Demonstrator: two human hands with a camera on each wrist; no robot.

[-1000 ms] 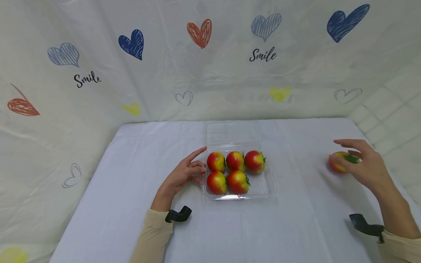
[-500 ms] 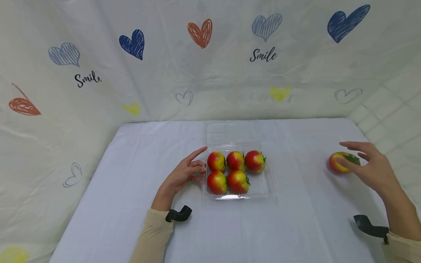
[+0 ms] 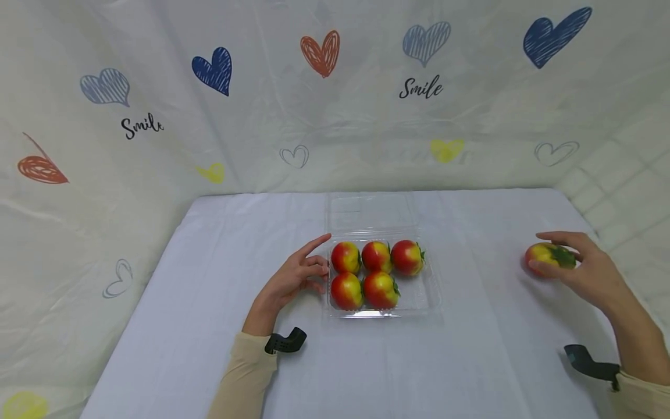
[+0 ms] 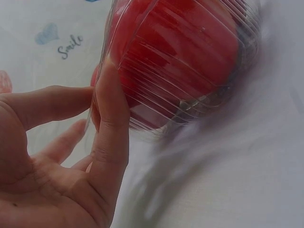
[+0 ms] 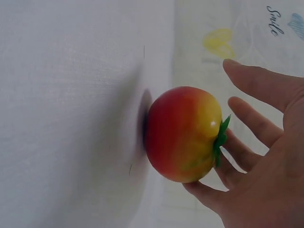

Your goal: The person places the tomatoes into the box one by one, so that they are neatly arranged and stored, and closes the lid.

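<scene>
At the right of the table lies a red-and-yellow fruit (image 3: 541, 254) with a green leafy top. My right hand (image 3: 594, 270) is around it, thumb on the near side and index finger beyond. In the right wrist view the fingers are spread loosely by the fruit (image 5: 183, 135), with a gap under the thumb. My left hand (image 3: 290, 279) is at the left side of a clear plastic container (image 3: 419, 299). In the left wrist view, my left hand (image 4: 71, 156) pinches the container's thin rim between its digits. Several similar fruits (image 3: 381, 290) sit inside in two rows.
The container's clear lid (image 3: 370, 212) is folded back flat behind it. A white cloth (image 3: 481, 349) covers the table. Behind stands a pale curtain (image 3: 361, 116) printed with hearts and lettering.
My right hand has shifted slightly right and its index finger has come lower, nearer the fruit. The left hand, container and fruits inside have kept their places.
</scene>
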